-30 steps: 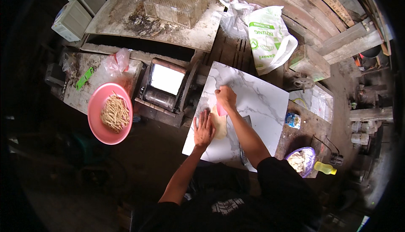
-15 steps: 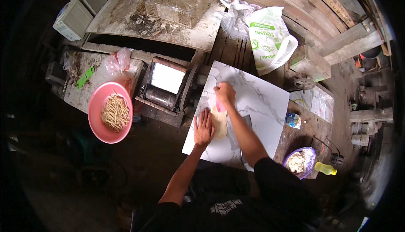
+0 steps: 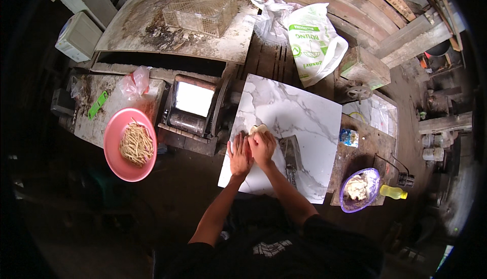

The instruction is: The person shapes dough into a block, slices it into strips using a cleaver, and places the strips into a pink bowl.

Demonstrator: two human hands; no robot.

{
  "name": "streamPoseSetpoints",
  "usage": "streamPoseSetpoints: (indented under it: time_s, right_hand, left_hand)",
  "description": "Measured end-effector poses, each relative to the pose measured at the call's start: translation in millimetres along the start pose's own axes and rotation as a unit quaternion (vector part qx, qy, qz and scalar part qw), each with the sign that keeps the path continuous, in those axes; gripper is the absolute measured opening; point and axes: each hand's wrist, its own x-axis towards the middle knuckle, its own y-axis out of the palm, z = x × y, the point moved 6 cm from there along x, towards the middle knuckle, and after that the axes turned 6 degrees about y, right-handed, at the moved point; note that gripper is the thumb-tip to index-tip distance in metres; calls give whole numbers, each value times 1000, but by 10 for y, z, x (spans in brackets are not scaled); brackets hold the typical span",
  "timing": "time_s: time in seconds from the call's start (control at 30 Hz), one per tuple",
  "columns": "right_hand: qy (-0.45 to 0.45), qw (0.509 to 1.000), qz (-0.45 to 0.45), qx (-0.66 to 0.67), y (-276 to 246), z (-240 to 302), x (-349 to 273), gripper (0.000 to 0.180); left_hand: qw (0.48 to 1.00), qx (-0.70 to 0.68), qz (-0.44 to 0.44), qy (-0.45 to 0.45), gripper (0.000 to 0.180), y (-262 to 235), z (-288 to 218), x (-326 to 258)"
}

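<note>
On the white marbled board (image 3: 309, 111), both of my hands are close together near the left side. My left hand (image 3: 239, 161) lies flat with its fingers stretched forward, beside the right one. My right hand (image 3: 262, 149) is closed over a pale piece of dough (image 3: 257, 129), which shows just past its knuckles; the rest of the dough is hidden under the hand. To the right of the hands lies a dark, glossy flat piece (image 3: 291, 158), whose kind I cannot make out.
Left of the board stands a roller machine (image 3: 187, 121). A pink basin (image 3: 112, 149) beyond it holds pale dough strips. At right are a purple bowl (image 3: 346, 205) of doughy stuff and a yellow-capped bottle (image 3: 393, 192). A white-and-green sack (image 3: 312, 45) lies behind, near a plastic crate (image 3: 200, 15).
My right hand has come back toward me and now sits beside the left. The long flat dough strip and the pink thing at my right hand no longer show; a small dough lump does.
</note>
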Motion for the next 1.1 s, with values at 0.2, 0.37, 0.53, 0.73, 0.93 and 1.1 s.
streamPoseSetpoints:
  time_s: [0.2,0.37,0.53,0.73,0.93,1.1]
  right_hand:
    - [128,967,163,-146,509,-92,481,16]
    - [117,977,160,-85,429,-126,476,17]
    - [-19,999,-9,-36,-3,18,19,19]
    - [189,955,203,-103,537,-331,656,18]
    - [150,972,154,-91,467,-251,520,15]
    - [-20,999,-31,-34,-39,53,60,17]
  left_hand:
    - [1000,22,0,8,47,69,23,-70]
    - [1000,11,-14,8,44,52,50,10]
    - [1000,7,-24,5,43,6,35,4]
    - [1000,0,-26,18,45,44,-11,-19]
    - [1000,3,-26,14,43,33,-20,-51]
    - [1000,-1,-23,14,44,21,3,-75]
